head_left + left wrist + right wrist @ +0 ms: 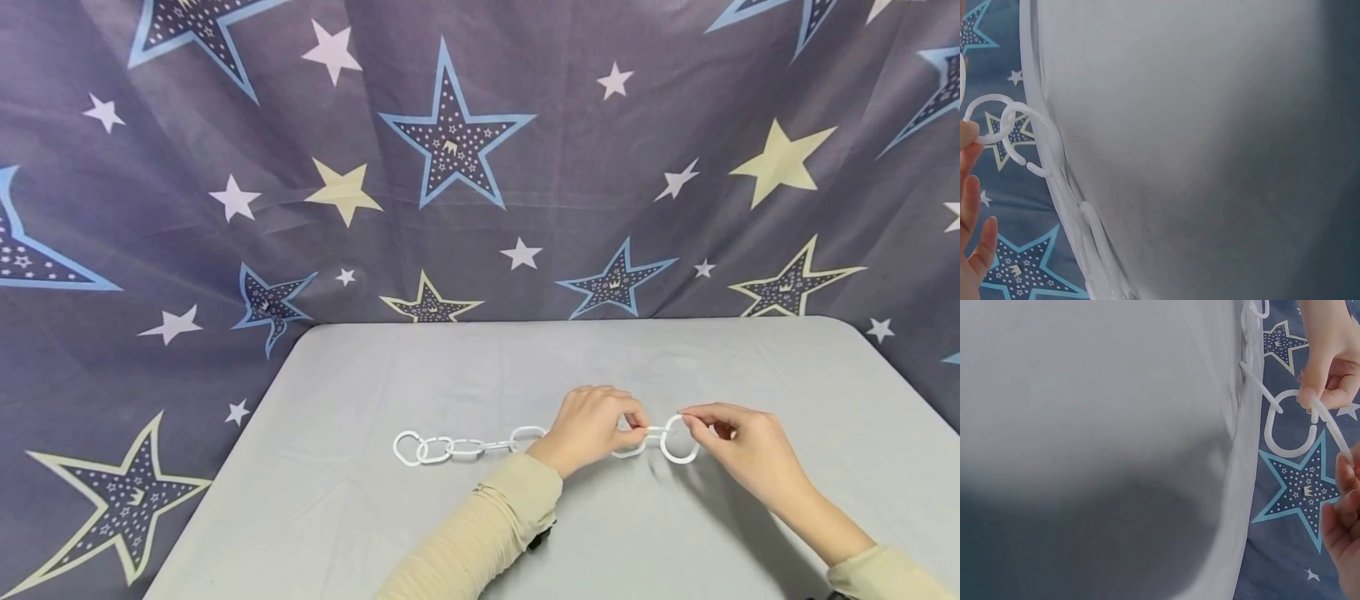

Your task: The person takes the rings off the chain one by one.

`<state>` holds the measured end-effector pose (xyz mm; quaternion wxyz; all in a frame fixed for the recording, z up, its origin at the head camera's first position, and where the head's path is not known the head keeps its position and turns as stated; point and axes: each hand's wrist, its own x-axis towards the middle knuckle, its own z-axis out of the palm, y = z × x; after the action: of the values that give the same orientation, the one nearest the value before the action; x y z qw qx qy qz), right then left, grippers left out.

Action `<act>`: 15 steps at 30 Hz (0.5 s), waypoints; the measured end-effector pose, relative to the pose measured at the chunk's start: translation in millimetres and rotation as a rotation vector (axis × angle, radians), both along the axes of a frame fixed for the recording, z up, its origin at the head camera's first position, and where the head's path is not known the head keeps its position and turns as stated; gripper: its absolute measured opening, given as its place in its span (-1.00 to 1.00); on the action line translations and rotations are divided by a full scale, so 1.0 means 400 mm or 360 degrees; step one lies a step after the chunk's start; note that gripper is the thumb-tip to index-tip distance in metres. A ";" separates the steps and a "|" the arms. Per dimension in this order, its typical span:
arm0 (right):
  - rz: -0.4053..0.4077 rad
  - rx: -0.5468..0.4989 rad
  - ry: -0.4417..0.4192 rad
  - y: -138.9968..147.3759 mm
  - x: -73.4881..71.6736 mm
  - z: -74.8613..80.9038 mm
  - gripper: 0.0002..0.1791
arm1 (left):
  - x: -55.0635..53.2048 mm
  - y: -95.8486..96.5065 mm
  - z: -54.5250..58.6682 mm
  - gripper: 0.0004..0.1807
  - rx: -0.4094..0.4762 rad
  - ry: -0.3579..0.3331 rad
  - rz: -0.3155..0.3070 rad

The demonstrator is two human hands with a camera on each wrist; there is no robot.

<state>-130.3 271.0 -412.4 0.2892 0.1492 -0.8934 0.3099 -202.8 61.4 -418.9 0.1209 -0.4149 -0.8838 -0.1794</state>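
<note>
A chain of white plastic links (467,453) runs from left to right along the table. My left hand (592,427) pinches a link close to the chain's right end, with thumb and forefinger. The end link (680,461) is raised upright, and my right hand (753,454) pinches its upper right edge. In the right wrist view a white link (1287,454) with a small gap in its side hangs at the left thumb, and the right fingers hold the neighbouring link (1335,432). Another gapped link (1038,112) hangs beside the left fingers in the left wrist view. My left hand hides several middle links.
The chain lies on a table with a light grey cover (322,533). Behind the table hangs a dark purple-grey curtain (555,167) with a star print. A beige sleeve (480,533) covers the left forearm, which reaches across the front of the table.
</note>
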 end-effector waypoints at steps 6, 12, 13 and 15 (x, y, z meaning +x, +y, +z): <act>-0.0047 -0.0064 -0.0097 0.006 -0.007 0.001 -0.86 | -0.003 -0.003 0.002 -0.92 -0.0009 -0.0012 0.0005; -0.0115 -0.0247 -0.0290 0.024 -0.018 0.000 -0.88 | -0.008 -0.006 0.000 -0.93 0.0001 -0.0042 0.0018; -0.0130 -0.0273 -0.0318 0.029 -0.020 0.001 -0.87 | -0.008 -0.007 -0.001 -0.93 0.0006 -0.0045 0.0018; -0.0158 -0.0309 -0.0364 0.038 -0.025 0.003 -0.84 | -0.008 -0.007 -0.002 -0.94 0.0007 -0.0048 0.0017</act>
<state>-140.3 286.1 -411.2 0.2136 0.0399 -0.8925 0.3952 -206.2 58.4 -419.5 0.1094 -0.4073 -0.8872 -0.1869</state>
